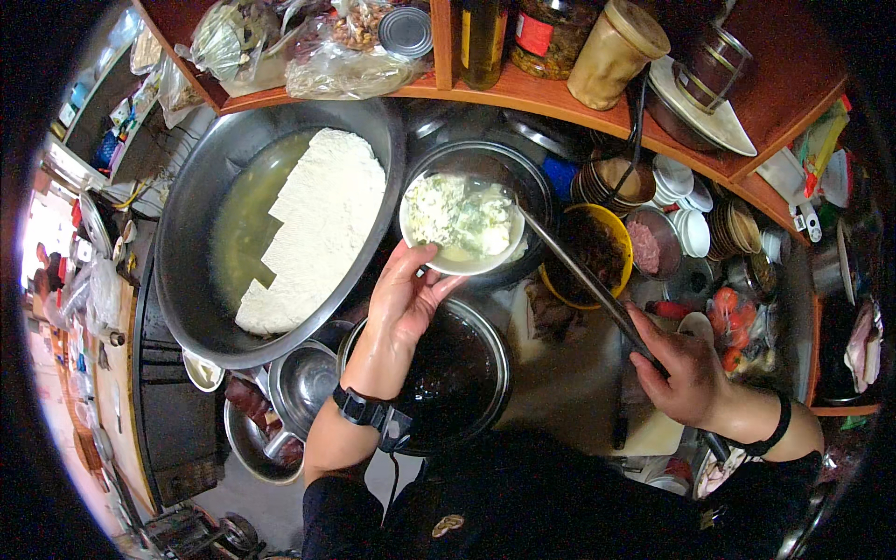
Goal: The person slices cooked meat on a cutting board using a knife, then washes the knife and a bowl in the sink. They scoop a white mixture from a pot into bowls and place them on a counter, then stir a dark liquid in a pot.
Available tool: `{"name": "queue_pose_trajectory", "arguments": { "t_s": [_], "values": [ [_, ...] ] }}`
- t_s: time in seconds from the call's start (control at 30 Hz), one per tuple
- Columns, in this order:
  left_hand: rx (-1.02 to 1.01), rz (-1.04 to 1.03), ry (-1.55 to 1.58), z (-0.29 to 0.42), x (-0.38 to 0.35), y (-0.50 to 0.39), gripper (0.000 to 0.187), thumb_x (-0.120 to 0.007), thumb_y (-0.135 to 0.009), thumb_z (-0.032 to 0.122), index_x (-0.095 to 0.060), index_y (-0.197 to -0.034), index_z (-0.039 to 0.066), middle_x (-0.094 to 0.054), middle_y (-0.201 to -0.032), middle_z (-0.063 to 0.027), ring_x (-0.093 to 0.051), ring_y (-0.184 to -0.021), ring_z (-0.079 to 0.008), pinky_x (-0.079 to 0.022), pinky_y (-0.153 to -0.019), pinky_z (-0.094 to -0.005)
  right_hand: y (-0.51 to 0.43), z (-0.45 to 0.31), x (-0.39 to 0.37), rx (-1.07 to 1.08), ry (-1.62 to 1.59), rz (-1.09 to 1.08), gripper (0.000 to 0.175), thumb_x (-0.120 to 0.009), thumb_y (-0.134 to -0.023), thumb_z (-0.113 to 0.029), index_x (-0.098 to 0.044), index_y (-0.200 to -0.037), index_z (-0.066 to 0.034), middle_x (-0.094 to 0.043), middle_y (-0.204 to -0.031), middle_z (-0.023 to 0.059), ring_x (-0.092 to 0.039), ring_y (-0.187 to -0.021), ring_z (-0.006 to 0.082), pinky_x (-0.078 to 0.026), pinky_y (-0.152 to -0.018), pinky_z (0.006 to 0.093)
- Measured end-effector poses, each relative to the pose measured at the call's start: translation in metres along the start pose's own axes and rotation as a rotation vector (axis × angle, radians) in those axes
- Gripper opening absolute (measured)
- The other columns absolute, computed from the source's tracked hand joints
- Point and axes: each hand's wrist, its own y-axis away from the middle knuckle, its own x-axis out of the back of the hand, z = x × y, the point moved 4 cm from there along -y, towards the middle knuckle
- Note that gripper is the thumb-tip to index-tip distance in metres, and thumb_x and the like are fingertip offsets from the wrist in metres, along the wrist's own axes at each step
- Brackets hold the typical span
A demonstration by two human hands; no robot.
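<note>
My left hand (406, 301) holds up a white bowl (470, 269) from below, its thumb on the rim. Soft white curds (455, 210) in a pale, greenish liquid fill it. In my right hand (682, 374) is the dark handle of a long metal utensil (584, 273). Its far end meets the bowl's right rim; what shape that end has, I cannot tell. Behind the bowl, partly covered by it, is a round dark pot (483, 154). To the left stands a large metal basin (192, 280) with a stepped-edged white slab, probably tofu (329, 217), in yellowish liquid.
A yellow-rimmed container (625, 234) of dark food and a bowl of pink minced meat (644, 246) stand right. Bagged tomatoes (728, 318) lie beyond my right hand. A black round pan (455, 371) sits under my left forearm. A wooden shelf (532, 98) with jars overhangs the back.
</note>
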Motion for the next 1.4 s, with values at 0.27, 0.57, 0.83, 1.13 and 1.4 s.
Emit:
{"name": "queue_pose_trajectory", "arguments": {
  "t_s": [0.27,0.57,0.83,1.13,1.4],
  "values": [
    [-0.064,0.028,-0.047,0.012,0.021,0.011,0.047,-0.057,-0.094,-0.001,-0.051,-0.141,0.002,-0.062,-0.132,-0.0171,-0.068,-0.116,-0.0299,-0.066,-0.089,-0.0447,0.009,0.009,0.017,-0.168,0.177,-0.044,0.064,-0.067,-0.092,-0.014,-0.048,-0.152,-0.0052,-0.073,-0.108,0.0185,-0.069,-0.085,0.0392,-0.053,-0.082,0.0466],
    [-0.091,0.131,-0.078,0.028,0.035,0.042,0.055,-0.062,-0.094,0.007,-0.043,-0.144,-0.005,-0.056,-0.14,-0.024,-0.063,-0.123,-0.0408,-0.063,-0.096,-0.0511,-0.049,0.061,-0.038,-0.192,-0.175,0.001,0.055,-0.066,-0.094,-0.012,-0.053,-0.147,-0.0056,-0.071,-0.09,0.0249,-0.071,-0.084,0.0432,-0.057,-0.072,0.0445],
    [-0.233,0.248,-0.06,0.061,0.043,0.093,0.052,-0.07,-0.089,0.017,-0.056,-0.136,0.0,-0.064,-0.133,-0.0183,-0.065,-0.12,-0.0362,-0.061,-0.099,-0.0486,-0.103,0.074,-0.064,-0.254,-0.238,-0.214,0.049,-0.06,-0.092,-0.017,-0.06,-0.136,0.0032,-0.071,-0.09,0.029,-0.071,-0.081,0.0456,-0.057,-0.077,0.0536],
    [-0.327,0.21,0.002,0.085,0.071,0.118,0.049,-0.071,-0.09,0.017,-0.058,-0.135,0.003,-0.063,-0.135,-0.0174,-0.063,-0.125,-0.0348,-0.062,-0.096,-0.0495,-0.116,0.048,-0.047,-0.575,-0.639,-0.685,0.026,-0.053,-0.104,-0.019,-0.06,-0.124,-0.0042,-0.06,-0.066,0.0066,-0.06,-0.045,0.0139,-0.051,-0.038,0.0325],
    [-0.327,0.226,0.015,0.082,0.063,0.115,0.051,-0.073,-0.089,0.016,-0.057,-0.136,0.001,-0.063,-0.136,-0.0173,-0.062,-0.125,-0.0352,-0.061,-0.098,-0.0504,-0.1,0.051,-0.058,-0.645,-0.882,-0.708,0.025,-0.054,-0.103,-0.023,-0.063,-0.098,-0.0001,-0.061,-0.069,0.0082,-0.061,-0.048,0.0163,-0.052,-0.038,0.036]
  ]
}}
